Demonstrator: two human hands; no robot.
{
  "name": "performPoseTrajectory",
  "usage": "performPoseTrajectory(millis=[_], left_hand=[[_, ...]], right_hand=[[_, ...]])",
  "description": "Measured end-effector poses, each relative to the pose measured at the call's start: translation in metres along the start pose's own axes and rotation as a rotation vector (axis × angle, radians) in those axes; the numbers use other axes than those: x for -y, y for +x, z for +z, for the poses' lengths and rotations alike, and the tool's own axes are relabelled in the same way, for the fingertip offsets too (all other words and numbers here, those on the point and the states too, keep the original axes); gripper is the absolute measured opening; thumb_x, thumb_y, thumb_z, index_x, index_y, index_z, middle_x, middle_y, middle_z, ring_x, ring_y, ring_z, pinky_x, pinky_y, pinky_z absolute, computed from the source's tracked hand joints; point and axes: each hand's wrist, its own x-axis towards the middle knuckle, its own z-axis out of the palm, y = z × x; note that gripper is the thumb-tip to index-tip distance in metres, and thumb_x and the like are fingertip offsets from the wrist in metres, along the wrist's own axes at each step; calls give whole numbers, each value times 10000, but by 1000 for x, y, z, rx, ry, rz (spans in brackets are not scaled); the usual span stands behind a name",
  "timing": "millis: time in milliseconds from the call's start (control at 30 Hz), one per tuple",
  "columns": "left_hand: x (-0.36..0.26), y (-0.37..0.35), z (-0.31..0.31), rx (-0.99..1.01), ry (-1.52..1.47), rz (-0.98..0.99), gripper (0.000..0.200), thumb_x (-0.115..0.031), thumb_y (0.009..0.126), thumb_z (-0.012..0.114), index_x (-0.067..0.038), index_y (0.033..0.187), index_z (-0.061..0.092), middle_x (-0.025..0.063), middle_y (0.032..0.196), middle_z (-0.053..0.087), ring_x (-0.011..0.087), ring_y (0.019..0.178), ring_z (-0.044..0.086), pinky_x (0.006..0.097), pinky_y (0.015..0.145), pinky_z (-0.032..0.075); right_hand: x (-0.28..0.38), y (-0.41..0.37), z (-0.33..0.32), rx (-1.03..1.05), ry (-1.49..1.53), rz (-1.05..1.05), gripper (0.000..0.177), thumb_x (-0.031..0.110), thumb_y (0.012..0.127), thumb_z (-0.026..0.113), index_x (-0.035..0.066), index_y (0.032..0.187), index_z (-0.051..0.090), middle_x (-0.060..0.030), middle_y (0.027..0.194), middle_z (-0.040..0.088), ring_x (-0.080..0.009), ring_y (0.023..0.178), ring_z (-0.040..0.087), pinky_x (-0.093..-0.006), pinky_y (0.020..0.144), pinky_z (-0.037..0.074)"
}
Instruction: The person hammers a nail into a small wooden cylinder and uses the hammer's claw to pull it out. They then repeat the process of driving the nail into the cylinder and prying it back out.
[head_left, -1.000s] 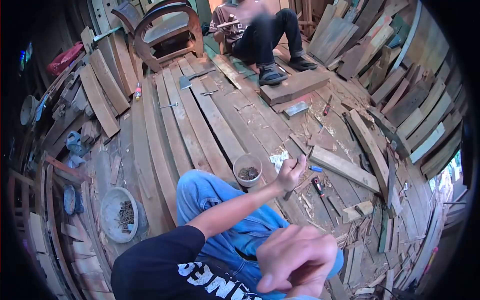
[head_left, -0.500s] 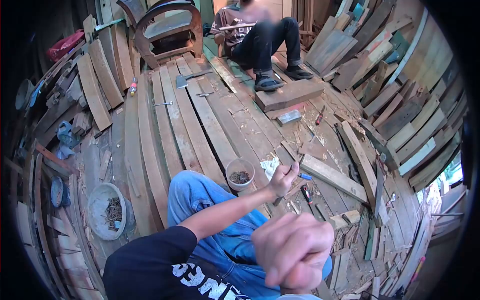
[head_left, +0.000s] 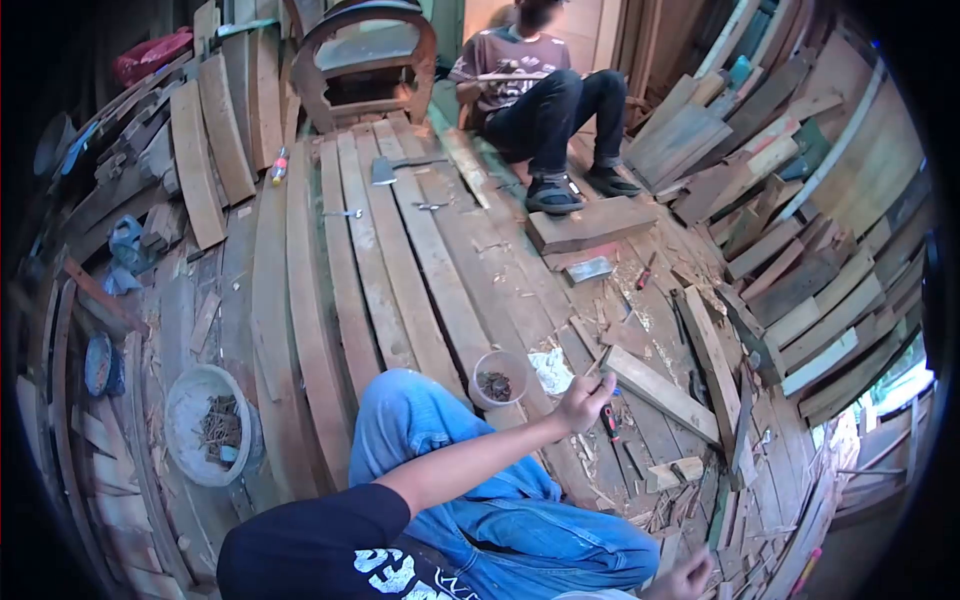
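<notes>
My left hand (head_left: 583, 402) is closed in a fist over the floor, in front of my raised knee. A small dark tip shows at its fingers; the rest of what it grips is hidden. Low at the right edge of my lap is my right hand (head_left: 685, 577), its fingers curled and partly cut off by the frame; what they hold, if anything, does not show. A red-and-black handled screwdriver (head_left: 610, 424) lies just below my left hand. Beside that hand rests a squared wooden beam (head_left: 662, 396). A clear plastic tub (head_left: 498, 379) with dark bits inside stands to its left.
Across the floor another person (head_left: 545, 95) sits holding a strip of wood. An axe (head_left: 388, 170) lies on the planks. A whitish bucket (head_left: 212, 425) with scraps stands at left. Stacked boards (head_left: 830, 270) line the right side, and a wooden chair frame (head_left: 365, 65) stands behind.
My right hand has dropped from close before the camera to the lower right. My left hand has moved slightly right and down in view, still closed. The whole view has shifted.
</notes>
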Motion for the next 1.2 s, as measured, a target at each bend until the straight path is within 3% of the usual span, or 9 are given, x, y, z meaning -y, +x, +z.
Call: performPoseTrajectory(millis=[33, 67, 100, 133, 300, 367, 533, 767, 1200], left_hand=[[2, 1, -1, -10, 54, 9, 582, -401, 963, 436, -37, 513, 378, -6, 458, 356, 81, 466, 341, 323, 442, 280], [4, 2, -2, -10, 110, 11, 586, -399, 964, 433, -40, 505, 370, -5, 453, 348, 80, 465, 336, 320, 440, 272], [15, 3, 0, 52, -100, -23, 527, -325, 995, 386, -107, 518, 339, -70, 456, 303, 33, 418, 272, 254, 401, 201], [4, 1, 2, 34, -89, -18, 537, -323, 996, 385, -104, 508, 340, -64, 454, 319, 32, 425, 259, 258, 401, 190], [-10, -5, 1, 37, 65, 51, 558, -356, 981, 408, -51, 515, 369, -9, 451, 370, 78, 436, 331, 292, 423, 267], [-21, -12, 3, 70, 46, 66, 563, -373, 967, 432, -22, 528, 387, 40, 450, 392, 119, 442, 399, 322, 431, 301], [-9, -9, -3, 50, 139, 77, 565, -375, 967, 430, -17, 530, 436, 37, 457, 435, 99, 452, 436, 308, 427, 313], [-2, 3, 1, 10, -48, 0, 568, -362, 981, 406, -26, 523, 432, -21, 470, 382, 65, 463, 338, 283, 438, 283], [-2, -1, -2, 52, -91, 11, 549, -335, 988, 406, -40, 525, 409, -42, 476, 360, 47, 473, 300, 265, 439, 241]], right_hand=[[-6, -13, -20, -192, -31, 158, 238, 144, 832, 681, -24, 674, 623, -117, 519, 565, -152, 393, 433, -295, 391, 356], [-56, -46, -48, -173, -240, 139, 283, 180, 862, 655, -7, 662, 581, -88, 502, 519, -142, 381, 394, -303, 376, 343], [-75, -65, -63, -194, -357, 218, 283, 180, 862, 654, -6, 662, 580, -87, 502, 517, -141, 381, 394, -302, 375, 342], [-82, -81, -68, -194, -441, 314, 284, 181, 863, 654, -5, 662, 579, -86, 501, 516, -141, 380, 394, -302, 375, 341], [-118, -127, -57, -52, -609, 584, 286, 184, 864, 652, 0, 661, 572, -80, 500, 509, -140, 378, 392, -300, 372, 338], [-125, -127, -50, -10, -613, 618, 286, 185, 865, 651, 2, 661, 569, -78, 499, 506, -140, 378, 391, -300, 371, 337], [-135, -124, -37, 56, -616, 663, 288, 188, 866, 650, 6, 660, 562, -73, 497, 500, -139, 376, 389, -298, 369, 333], [-147, -118, -33, 103, -610, 691, 292, 193, 868, 647, 13, 659, 552, -65, 494, 490, -137, 373, 387, -296, 366, 329], [-163, -107, -37, 151, -579, 720, 298, 201, 872, 642, 25, 657, 534, -51, 490, 473, -134, 369, 383, -292, 360, 320]])
